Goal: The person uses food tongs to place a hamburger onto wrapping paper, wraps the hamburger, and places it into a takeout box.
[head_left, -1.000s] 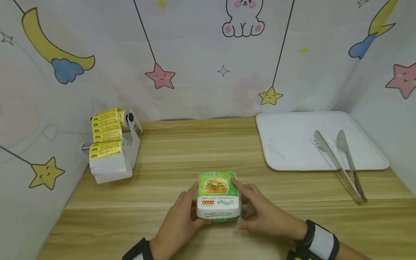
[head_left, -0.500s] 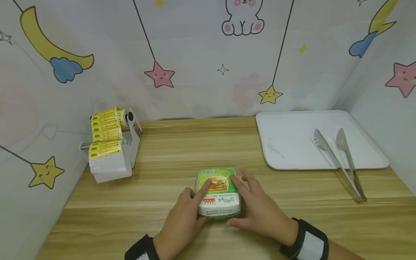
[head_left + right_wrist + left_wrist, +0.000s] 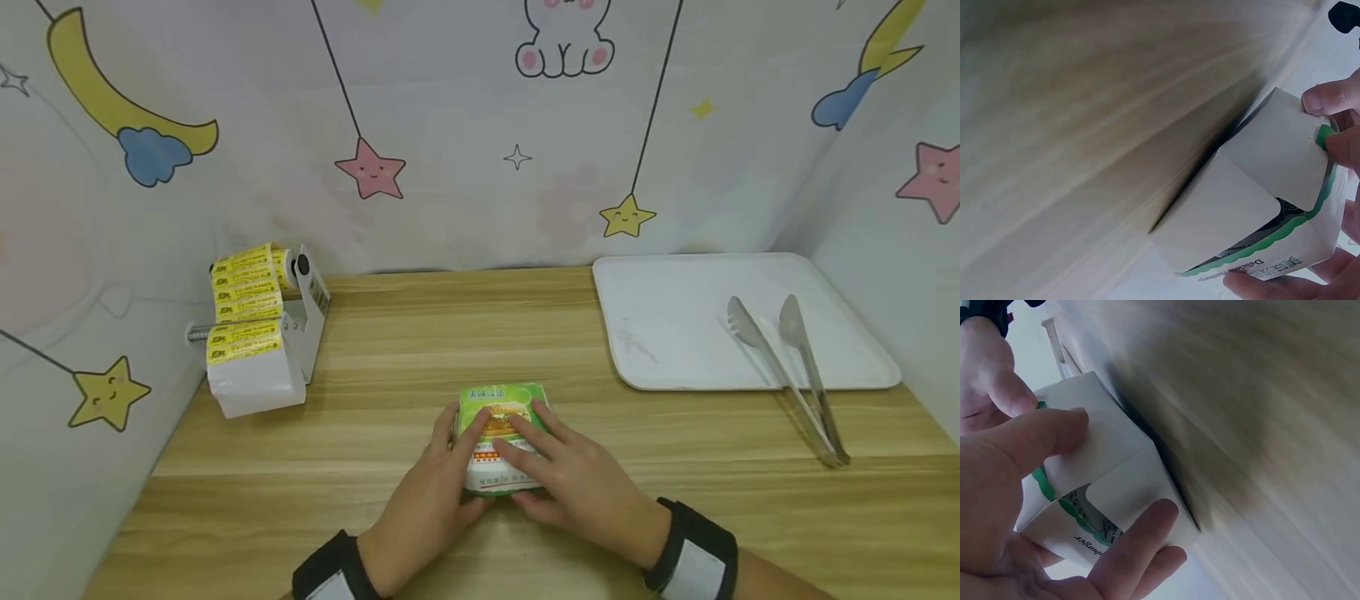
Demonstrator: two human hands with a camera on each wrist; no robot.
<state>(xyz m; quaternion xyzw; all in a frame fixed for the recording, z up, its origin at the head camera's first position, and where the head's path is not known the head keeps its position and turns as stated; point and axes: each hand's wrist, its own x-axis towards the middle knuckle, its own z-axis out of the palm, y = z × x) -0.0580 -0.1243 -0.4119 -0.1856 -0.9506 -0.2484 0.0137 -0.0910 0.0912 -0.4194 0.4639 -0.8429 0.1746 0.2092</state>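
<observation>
A burger box point(image 3: 491, 472) stands on the wooden table, its green and white lid printed with a burger picture. My left hand point(image 3: 423, 500) grips its left side, with the index finger lying on the lid and the thumb at the front. My right hand point(image 3: 592, 483) holds the right side, several fingers spread over the lid and the thumb low at the front. In the left wrist view, white side flaps of the box point(image 3: 1110, 425) meet at a corner. A dark strip shows below the scalloped green lid edge point(image 3: 1260, 240) in the right wrist view.
A label dispenser point(image 3: 255, 333) with a roll of yellow labels stands at the back left. At the back right, metal tongs point(image 3: 795, 367) lie partly on a white tray point(image 3: 660, 333), their handle end reaching over its front edge. A patterned backdrop point(image 3: 480, 208) encloses the table.
Both hands have shifted their hold. The left index finger came onto the lid, and the right hand moved left, laying more fingers over the top. The box sits slightly higher in the head view.
</observation>
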